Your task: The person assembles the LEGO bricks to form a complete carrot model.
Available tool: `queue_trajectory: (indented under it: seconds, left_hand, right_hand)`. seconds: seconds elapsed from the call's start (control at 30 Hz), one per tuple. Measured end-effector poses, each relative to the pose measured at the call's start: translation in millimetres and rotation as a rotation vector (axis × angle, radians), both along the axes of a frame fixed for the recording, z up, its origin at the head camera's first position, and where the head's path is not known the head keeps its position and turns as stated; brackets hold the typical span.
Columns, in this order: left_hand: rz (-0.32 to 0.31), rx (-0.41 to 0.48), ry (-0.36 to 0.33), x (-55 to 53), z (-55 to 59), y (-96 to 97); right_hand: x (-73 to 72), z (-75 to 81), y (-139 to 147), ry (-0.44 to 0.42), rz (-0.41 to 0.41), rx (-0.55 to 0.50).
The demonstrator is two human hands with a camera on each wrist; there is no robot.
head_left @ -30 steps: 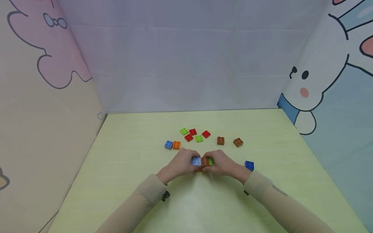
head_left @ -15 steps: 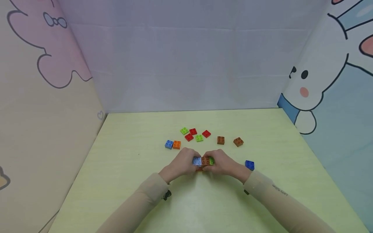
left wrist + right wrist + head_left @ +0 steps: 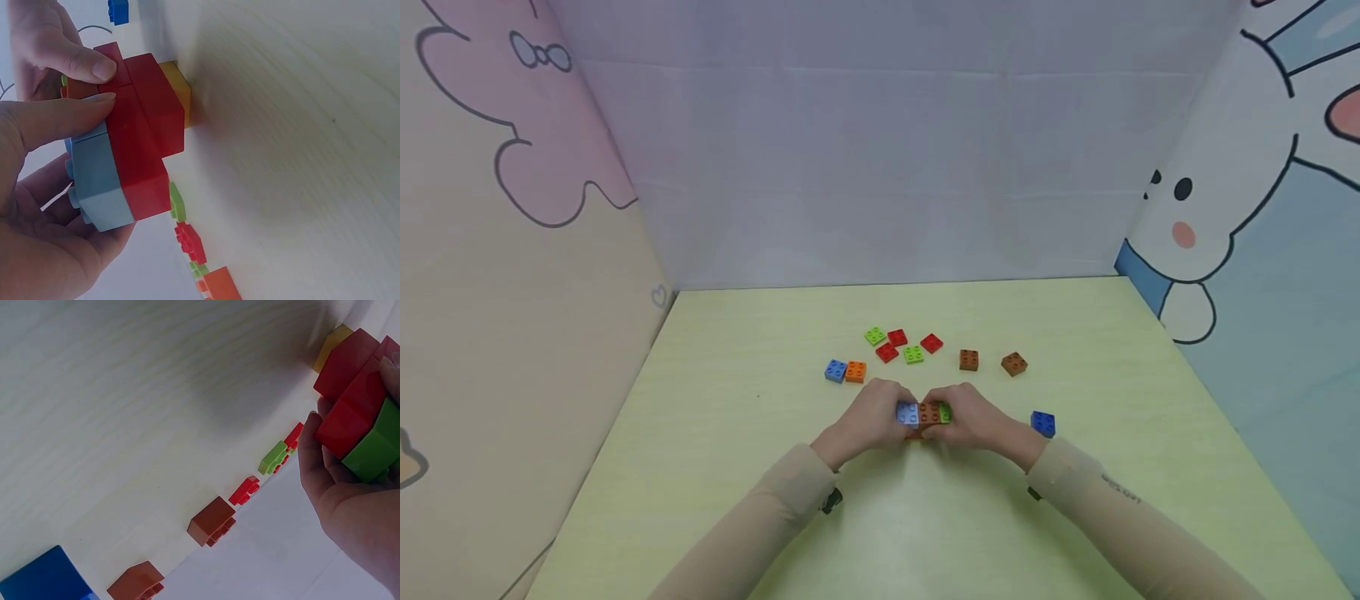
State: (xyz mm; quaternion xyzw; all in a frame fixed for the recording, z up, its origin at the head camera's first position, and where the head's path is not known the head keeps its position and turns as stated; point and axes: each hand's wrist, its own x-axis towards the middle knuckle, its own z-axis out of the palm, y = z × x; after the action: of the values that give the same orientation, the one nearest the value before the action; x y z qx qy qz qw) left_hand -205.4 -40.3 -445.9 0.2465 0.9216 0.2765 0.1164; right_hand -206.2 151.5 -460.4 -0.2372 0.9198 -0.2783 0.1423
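Both left hand [image 3: 871,417] and right hand [image 3: 973,419] grip the brick stack [image 3: 928,412] between them, likely for even support.

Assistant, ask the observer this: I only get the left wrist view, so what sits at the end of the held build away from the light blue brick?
Observer: The right wrist view shows a green brick there, on a red layer.
Operator: Anything loose outside my frame?
Observer: Yes, the head view shows two brown bricks, apart from each other.
Operator: And near my lower edge?
Observer: In the head view, a blue brick lies right beside the orange brick, on its left.
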Motion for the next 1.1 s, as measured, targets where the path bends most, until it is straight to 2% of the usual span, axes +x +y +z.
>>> queue_trajectory:
  seconds: [0.23, 0.4, 0.6, 0.8, 1.1]
  left_hand:
    - [0.03, -0.019, -0.041, -1.3, -3.3, 3.4]
    - [-0.016, -0.033, -0.014, -2.3, -3.9, 3.1]
    - [-0.076, -0.011, -0.041, -3.9, -1.1, -0.7]
    - [-0.087, -0.001, -0.012, -4.3, -2.7, -2.2]
    - [-0.081, 0.027, 0.017, -4.7, -11.2, -6.0]
  right_hand:
    - [0.4, 1.3, 1, 0.012, -0.001, -0.002]
    - [0.3, 1.5, 1, 0.014, 0.007, -0.004]
    - [-0.5, 1.5, 0, 0.01, 0.008, 0.014]
    - [-0.2, 2.8, 1, 0.01, 0.006, 0.017]
    - [-4.5, -6.3, 8, -0.019, -0.004, -0.076]
